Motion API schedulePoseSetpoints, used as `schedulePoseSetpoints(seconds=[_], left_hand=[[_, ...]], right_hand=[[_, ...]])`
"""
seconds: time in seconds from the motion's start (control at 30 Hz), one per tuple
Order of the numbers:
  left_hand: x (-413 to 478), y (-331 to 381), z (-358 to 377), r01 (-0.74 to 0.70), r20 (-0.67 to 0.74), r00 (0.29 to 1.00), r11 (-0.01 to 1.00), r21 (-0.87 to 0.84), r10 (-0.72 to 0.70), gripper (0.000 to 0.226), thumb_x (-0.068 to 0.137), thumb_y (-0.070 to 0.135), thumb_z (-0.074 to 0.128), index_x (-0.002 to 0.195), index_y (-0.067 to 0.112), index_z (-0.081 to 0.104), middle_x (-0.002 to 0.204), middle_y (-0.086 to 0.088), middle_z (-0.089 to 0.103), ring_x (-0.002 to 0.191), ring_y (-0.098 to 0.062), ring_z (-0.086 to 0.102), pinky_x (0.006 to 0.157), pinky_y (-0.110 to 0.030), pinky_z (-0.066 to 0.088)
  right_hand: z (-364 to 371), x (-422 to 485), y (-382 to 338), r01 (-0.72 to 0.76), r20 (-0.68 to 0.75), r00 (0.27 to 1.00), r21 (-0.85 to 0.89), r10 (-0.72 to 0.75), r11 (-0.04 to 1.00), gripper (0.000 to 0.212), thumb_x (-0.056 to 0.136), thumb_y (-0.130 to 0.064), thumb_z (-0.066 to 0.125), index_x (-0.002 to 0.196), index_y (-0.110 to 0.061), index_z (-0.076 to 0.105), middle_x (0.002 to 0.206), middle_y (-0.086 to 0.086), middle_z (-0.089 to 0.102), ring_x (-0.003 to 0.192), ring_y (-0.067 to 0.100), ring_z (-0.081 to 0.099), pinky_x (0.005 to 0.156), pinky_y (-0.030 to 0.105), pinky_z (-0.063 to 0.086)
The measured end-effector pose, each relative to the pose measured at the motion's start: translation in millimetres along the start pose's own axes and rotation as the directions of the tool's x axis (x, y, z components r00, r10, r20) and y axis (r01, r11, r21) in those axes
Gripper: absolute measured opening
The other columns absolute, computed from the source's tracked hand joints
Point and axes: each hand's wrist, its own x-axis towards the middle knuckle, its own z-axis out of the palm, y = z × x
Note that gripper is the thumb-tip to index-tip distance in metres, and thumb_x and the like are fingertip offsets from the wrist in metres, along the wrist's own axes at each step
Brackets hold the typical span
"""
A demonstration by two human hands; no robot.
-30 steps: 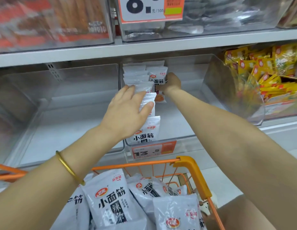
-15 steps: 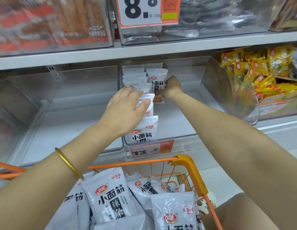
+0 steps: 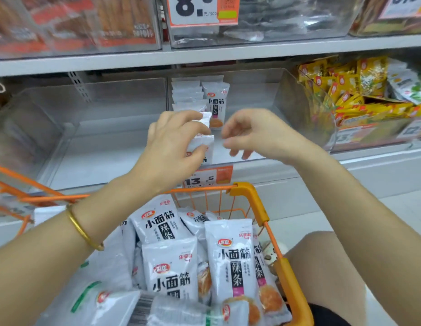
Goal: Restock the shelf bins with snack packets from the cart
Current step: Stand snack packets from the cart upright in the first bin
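Note:
A clear middle shelf bin holds a row of white snack packets standing on edge along its left side. One more packet faces me at the back. My left hand grips the front packets of the row between fingers and thumb. Just to its right, my right hand hangs in front of the bin with loosely curled fingers and holds nothing. Below, the orange cart is full of the same white packets.
A bare clear bin sits left of the middle one. A bin of yellow packets stands at the right. An orange 13.5 price tag hangs on the shelf edge. Filled bins line the upper shelf. My knee is right of the cart.
My right hand has let go of the back packet and pulled out toward the bin's front. My left hand has curled round the front packets. The view has tilted down toward the cart.

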Motion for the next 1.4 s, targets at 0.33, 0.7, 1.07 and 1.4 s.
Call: schedulePoseSetpoints(seconds=[0.33, 0.7, 1.07, 1.4], left_hand=[[-28, 16, -7, 0.013, 0.148, 0.989, 0.999, -0.053, -0.005, 0.030, 0.079, 0.035, 0.045, 0.095, 0.025, 0.068, 0.101, 0.008, 0.058, 0.104, -0.020, 0.047, 0.094, -0.038, 0.034], [-21, 47, -10, 0.519, 0.528, 0.830, 0.599, -0.610, -0.182, 0.016, 0.086, 0.011, 0.065, 0.101, 0.013, 0.059, 0.103, -0.014, 0.070, 0.086, -0.016, 0.066, 0.078, -0.029, 0.054], [39, 28, 0, 0.402, 0.113, 0.913, 0.818, -0.412, -0.392, 0.029, 0.091, 0.031, 0.059, 0.115, 0.015, 0.055, 0.112, -0.001, 0.061, 0.099, -0.014, 0.056, 0.078, -0.025, 0.047], [49, -20, 22, 0.145, 0.264, 0.937, 0.942, 0.301, -0.228, 0.052, 0.098, 0.046, 0.024, 0.146, 0.026, 0.027, 0.157, -0.002, 0.014, 0.145, -0.016, 0.005, 0.115, -0.046, 0.001]], right_hand=[[38, -65, 11, 0.196, 0.521, 0.846, -0.499, 0.111, 0.844, 0.026, 0.082, -0.026, 0.070, 0.084, -0.005, 0.056, 0.071, -0.003, 0.046, 0.063, 0.013, 0.041, 0.056, 0.026, 0.032], [-3, -44, 3, -0.076, 0.008, 0.997, 0.282, 0.077, 0.956, 0.017, 0.087, -0.005, 0.063, 0.078, -0.013, 0.052, 0.068, 0.003, 0.062, 0.056, 0.012, 0.062, 0.053, 0.028, 0.054], [-24, 1, 30, -0.280, 0.003, 0.949, 0.469, 0.315, 0.838, 0.003, 0.085, -0.017, 0.068, 0.087, -0.017, 0.067, 0.082, 0.001, 0.070, 0.072, 0.015, 0.062, 0.071, 0.028, 0.047], [14, 137, 90, -0.432, -0.235, 0.875, 0.010, 0.422, 0.902, 0.037, 0.075, -0.015, 0.076, 0.109, -0.009, 0.064, 0.113, 0.007, 0.067, 0.106, 0.024, 0.063, 0.093, 0.035, 0.052]])
